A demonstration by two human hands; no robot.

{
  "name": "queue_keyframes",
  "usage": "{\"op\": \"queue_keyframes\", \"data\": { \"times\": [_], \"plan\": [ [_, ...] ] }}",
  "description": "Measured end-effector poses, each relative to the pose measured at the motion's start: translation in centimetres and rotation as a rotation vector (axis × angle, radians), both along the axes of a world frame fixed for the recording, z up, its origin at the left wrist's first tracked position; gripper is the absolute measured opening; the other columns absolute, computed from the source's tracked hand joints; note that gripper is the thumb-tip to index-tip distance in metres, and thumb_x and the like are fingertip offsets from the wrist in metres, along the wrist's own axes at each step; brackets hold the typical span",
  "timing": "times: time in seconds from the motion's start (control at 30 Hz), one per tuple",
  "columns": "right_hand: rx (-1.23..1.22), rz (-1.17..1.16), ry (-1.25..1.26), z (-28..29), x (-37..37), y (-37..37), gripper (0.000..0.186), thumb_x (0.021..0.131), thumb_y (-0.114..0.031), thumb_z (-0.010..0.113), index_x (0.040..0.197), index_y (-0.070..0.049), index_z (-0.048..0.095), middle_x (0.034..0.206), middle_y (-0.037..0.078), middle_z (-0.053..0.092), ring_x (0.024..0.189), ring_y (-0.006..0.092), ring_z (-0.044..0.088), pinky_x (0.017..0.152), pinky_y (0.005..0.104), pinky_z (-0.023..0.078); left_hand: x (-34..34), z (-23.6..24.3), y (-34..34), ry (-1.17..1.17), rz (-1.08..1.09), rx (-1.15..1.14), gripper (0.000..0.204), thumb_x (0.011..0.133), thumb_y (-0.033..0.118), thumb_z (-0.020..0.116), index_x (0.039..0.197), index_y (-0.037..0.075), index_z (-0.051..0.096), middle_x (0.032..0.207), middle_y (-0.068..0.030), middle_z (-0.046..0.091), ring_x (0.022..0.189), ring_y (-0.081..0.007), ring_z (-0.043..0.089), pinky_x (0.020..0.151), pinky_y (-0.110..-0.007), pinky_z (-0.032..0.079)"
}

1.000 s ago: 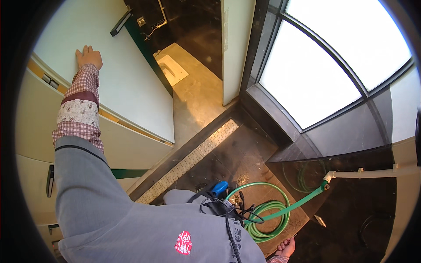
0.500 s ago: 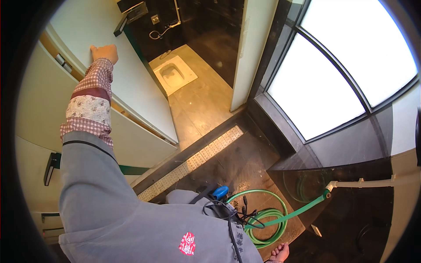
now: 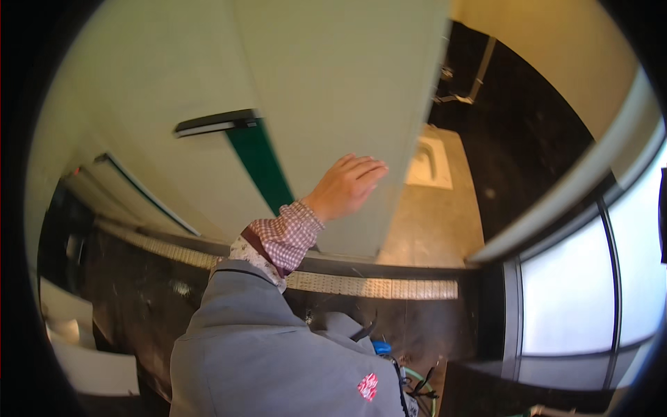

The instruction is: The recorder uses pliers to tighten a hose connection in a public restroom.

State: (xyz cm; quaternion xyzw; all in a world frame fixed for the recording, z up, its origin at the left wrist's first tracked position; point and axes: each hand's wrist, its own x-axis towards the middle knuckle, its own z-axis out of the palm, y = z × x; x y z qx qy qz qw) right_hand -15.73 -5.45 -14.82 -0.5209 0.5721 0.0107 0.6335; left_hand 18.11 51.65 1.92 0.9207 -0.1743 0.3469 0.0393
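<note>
Your left hand, fingers straight and together, grips nothing by the tall, flat, pale door left of the white floor toilet; I can't tell if they touch. The door looks stiff; maybe hold its right edge.

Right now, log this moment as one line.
left hand: open, before door, contact unclear | right hand: out of view | toilet: visible past door edge

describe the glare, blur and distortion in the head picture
All in the head view: the window glares near white at the right; the floor strip bows with the fisheye; the red badge looks smeared; the left hand is soft but readable; warm light brightens the stall floor.
</note>
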Motion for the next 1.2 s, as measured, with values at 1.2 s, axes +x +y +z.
{"op": "queue_keyframes", "data": {
  "times": [1.2],
  "plan": [
    [0.136, -0.003, -0.223, 0.9, -3.5, 28.3, 0.027, 0.088, -0.032, 0.047, 0.071, -0.011, 0.048, 0.050, -0.003, 0.040, 0.032, 0.0065, 0.025, 0.028, 0.0209, 0.016, -3.4, 8.2, 58.6, 0.153, 0.976, -0.154, 0.033, 0.084, 0.022, 0.044, 0.110, 0.004, 0.051, 0.102, -0.0192, 0.058, 0.097, -0.0323, 0.056, 0.081, -0.043, 0.044]
  ]
}}
